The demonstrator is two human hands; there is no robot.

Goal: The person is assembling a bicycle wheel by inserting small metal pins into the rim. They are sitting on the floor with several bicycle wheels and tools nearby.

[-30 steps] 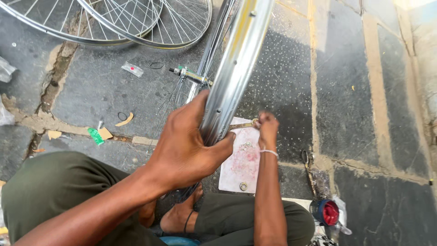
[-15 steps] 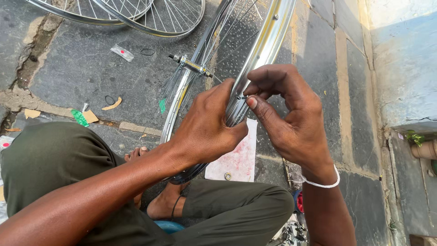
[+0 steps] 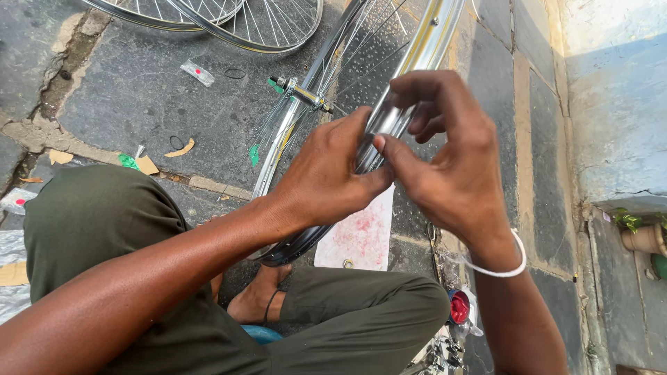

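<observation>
Here, both hands worked a shiny chrome spoked bicycle wheel rim [image 3: 417, 62].
Left hand [image 3: 326, 173] clasped the rim; right hand [image 3: 445, 160] pinched beside it, best kept steady, fingertips close.

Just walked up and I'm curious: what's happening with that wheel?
A person sitting on the stone pavement holds a shiny spoked metal bicycle wheel rim upright over their lap. The left hand grips the rim, and the right hand pinches at it with thumb and fingertips beside the left thumb. More spoked wheels lie on the ground ahead.
</observation>
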